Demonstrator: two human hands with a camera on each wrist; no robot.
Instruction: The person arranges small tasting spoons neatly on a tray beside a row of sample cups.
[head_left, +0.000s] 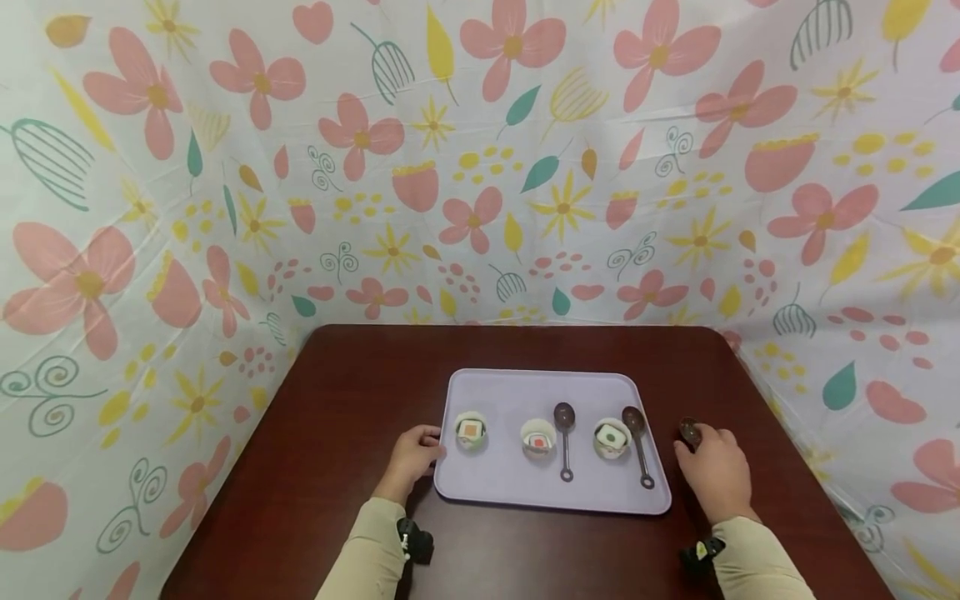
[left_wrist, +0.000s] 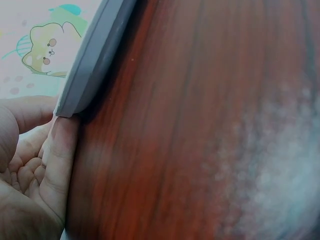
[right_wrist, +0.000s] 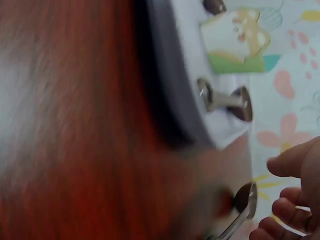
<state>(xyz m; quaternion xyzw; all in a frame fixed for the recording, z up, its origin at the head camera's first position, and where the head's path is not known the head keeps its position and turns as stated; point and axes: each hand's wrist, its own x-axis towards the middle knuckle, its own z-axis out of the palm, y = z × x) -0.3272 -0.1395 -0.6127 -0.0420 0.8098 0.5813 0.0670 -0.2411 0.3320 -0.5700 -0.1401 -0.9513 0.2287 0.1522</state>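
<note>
My left hand [head_left: 415,457] is at the left edge of a pale lilac tray [head_left: 502,492]. In the left wrist view its thumb lies at the rim and a finger reaches under it, gripping the edge. My right hand [head_left: 717,473] hovers over a brown spoon [right_wrist: 246,201] on the table, right of the tray. Its thumb and fingers are apart, with the spoon's bowl just beyond the fingertips and nothing pinched between them. Three small patterned cups [head_left: 471,442] with square tops stand on the tray. Two more brown spoons [head_left: 566,442] lie beside the middle and right cups.
The dark reddish-brown table [head_left: 360,367] surrounds the tray. A flower-printed cloth [head_left: 480,167] hangs behind the table and along both sides. Each wrist carries a small black camera [head_left: 415,542].
</note>
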